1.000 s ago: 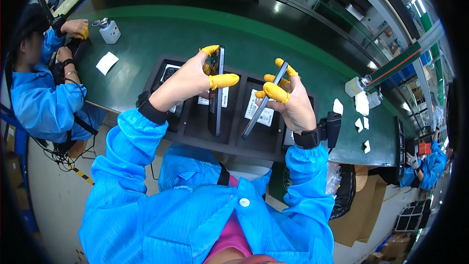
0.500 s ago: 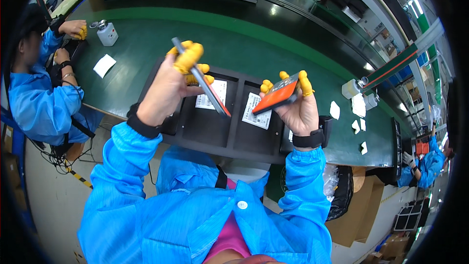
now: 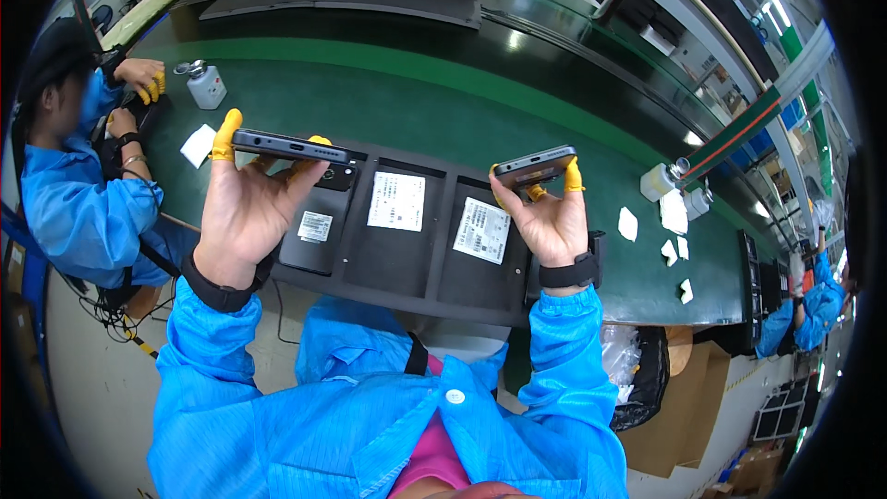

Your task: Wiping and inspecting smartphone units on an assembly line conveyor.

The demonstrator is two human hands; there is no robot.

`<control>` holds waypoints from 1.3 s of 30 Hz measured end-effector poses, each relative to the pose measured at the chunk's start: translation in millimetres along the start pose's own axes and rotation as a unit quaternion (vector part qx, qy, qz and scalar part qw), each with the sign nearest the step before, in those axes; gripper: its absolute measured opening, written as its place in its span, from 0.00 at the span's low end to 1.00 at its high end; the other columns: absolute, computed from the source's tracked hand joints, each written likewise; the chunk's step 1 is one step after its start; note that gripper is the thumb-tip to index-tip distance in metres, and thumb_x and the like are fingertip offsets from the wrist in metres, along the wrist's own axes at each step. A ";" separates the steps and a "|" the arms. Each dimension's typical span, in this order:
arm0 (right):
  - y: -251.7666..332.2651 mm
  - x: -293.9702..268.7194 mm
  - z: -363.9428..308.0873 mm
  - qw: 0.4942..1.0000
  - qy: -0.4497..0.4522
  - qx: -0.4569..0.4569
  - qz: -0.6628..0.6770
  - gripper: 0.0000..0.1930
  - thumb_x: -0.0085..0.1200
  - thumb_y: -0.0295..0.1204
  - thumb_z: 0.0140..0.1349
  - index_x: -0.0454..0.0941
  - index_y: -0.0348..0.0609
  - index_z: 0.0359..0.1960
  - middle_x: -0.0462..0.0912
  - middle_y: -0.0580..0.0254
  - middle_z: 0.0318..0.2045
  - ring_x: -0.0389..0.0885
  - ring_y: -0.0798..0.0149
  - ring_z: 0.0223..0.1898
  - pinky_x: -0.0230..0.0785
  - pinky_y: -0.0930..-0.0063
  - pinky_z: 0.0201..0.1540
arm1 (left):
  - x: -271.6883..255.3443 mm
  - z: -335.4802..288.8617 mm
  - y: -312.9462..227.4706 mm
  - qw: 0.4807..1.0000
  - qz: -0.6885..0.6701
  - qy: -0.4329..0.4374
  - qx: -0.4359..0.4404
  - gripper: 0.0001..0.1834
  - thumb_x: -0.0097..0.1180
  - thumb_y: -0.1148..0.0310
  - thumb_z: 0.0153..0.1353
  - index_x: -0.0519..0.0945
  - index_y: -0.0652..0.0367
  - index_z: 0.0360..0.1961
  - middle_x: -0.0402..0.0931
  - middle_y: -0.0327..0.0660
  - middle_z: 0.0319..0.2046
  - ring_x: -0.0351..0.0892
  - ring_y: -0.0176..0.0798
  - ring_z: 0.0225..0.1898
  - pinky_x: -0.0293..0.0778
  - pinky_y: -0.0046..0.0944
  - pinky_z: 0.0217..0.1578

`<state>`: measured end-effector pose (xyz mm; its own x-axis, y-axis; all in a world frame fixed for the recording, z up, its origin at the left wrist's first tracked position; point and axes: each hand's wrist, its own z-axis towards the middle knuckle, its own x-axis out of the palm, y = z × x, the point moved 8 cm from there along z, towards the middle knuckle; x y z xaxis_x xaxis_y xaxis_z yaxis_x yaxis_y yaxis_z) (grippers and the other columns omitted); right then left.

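Left hand (image 3: 242,210) with one phone (image 3: 291,146) in grip, right hand (image 3: 552,225) likewise with another phone (image 3: 534,164)

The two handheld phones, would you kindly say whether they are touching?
Apart: the head view shows a wide gap between left phone and right phone, with the tray rim visible there.

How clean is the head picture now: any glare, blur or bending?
Head view: the green bench bows from fisheye distortion; head view: glare spots the dark strip behind it; head view: left phone and right phone look fairly sharp, the far-right person small and soft.
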<state>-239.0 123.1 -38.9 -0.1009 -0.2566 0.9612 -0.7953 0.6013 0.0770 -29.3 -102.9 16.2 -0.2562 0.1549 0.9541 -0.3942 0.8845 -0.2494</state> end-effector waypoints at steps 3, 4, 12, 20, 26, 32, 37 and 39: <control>4.0 -1.6 0.1 1.000 0.024 0.008 0.009 0.39 0.65 0.40 0.56 0.53 0.37 0.61 0.57 0.46 0.60 0.60 0.42 0.63 0.53 0.37 0.67 | -2.3 -6.9 -10.2 0.999 0.011 -0.001 0.030 0.33 0.56 0.48 0.62 0.64 0.72 0.49 0.65 0.65 0.52 0.72 0.63 0.53 0.77 0.57 0.53; 5.6 -2.9 -0.2 1.000 0.020 0.006 0.013 0.39 0.65 0.40 0.56 0.54 0.37 0.61 0.58 0.46 0.60 0.60 0.41 0.63 0.53 0.37 0.67 | -4.8 -8.5 -10.1 1.000 -0.001 -0.012 0.012 0.33 0.59 0.49 0.60 0.66 0.70 0.49 0.66 0.62 0.52 0.72 0.64 0.54 0.77 0.59 0.52; -0.4 8.4 -15.6 0.991 0.035 0.050 0.123 0.32 0.62 0.40 0.58 0.58 0.33 0.54 0.66 0.38 0.54 0.60 0.36 0.63 0.54 0.35 0.66 | -43.1 -4.5 6.3 0.994 -0.037 -0.105 0.013 0.32 0.56 0.50 0.62 0.66 0.69 0.52 0.70 0.53 0.49 0.74 0.59 0.52 0.77 0.57 0.53; -20.8 41.2 -43.4 0.957 0.203 0.145 0.148 0.42 0.59 0.49 0.55 0.57 0.30 0.62 0.62 0.38 0.62 0.50 0.39 0.69 0.48 0.33 0.66 | -16.8 -9.2 60.3 0.929 -0.327 0.062 -0.163 0.39 0.46 0.41 0.63 0.68 0.73 0.54 0.72 0.60 0.50 0.78 0.53 0.49 0.84 0.38 0.43; -23.7 41.5 -59.2 0.952 0.224 0.151 0.143 0.40 0.59 0.49 0.55 0.59 0.37 0.63 0.61 0.42 0.64 0.50 0.44 0.70 0.52 0.35 0.65 | -19.0 -6.4 81.5 0.921 -0.325 0.089 -0.197 0.33 0.49 0.48 0.62 0.69 0.70 0.55 0.72 0.59 0.51 0.78 0.51 0.49 0.85 0.37 0.38; -25.8 34.3 -56.2 0.946 0.209 0.146 0.199 0.41 0.59 0.50 0.54 0.60 0.36 0.62 0.63 0.41 0.63 0.51 0.45 0.70 0.57 0.35 0.63 | -27.2 -2.5 65.8 0.939 -0.320 0.062 -0.112 0.32 0.58 0.55 0.59 0.68 0.72 0.56 0.68 0.63 0.53 0.72 0.57 0.54 0.81 0.44 0.50; -25.6 41.2 -60.9 0.948 0.193 0.149 0.203 0.43 0.52 0.58 0.57 0.59 0.31 0.61 0.63 0.37 0.61 0.54 0.41 0.69 0.55 0.37 0.64 | -28.4 -1.0 43.2 0.973 -0.215 0.074 -0.045 0.33 0.53 0.50 0.64 0.70 0.77 0.50 0.69 0.65 0.53 0.71 0.61 0.56 0.73 0.50 0.58; -18.3 36.6 -59.6 0.947 0.218 0.139 0.191 0.43 0.54 0.57 0.57 0.59 0.29 0.60 0.62 0.37 0.62 0.53 0.39 0.68 0.56 0.39 0.65 | -18.1 -3.6 39.5 0.986 -0.140 0.084 -0.041 0.34 0.53 0.46 0.62 0.71 0.73 0.50 0.73 0.64 0.49 0.73 0.61 0.54 0.74 0.53 0.56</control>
<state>-192.5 147.9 10.7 -0.2035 0.3128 0.9278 -0.8833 0.3502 -0.3118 -37.1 -69.1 -10.3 0.0041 -0.0354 0.9994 -0.3546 0.9344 0.0345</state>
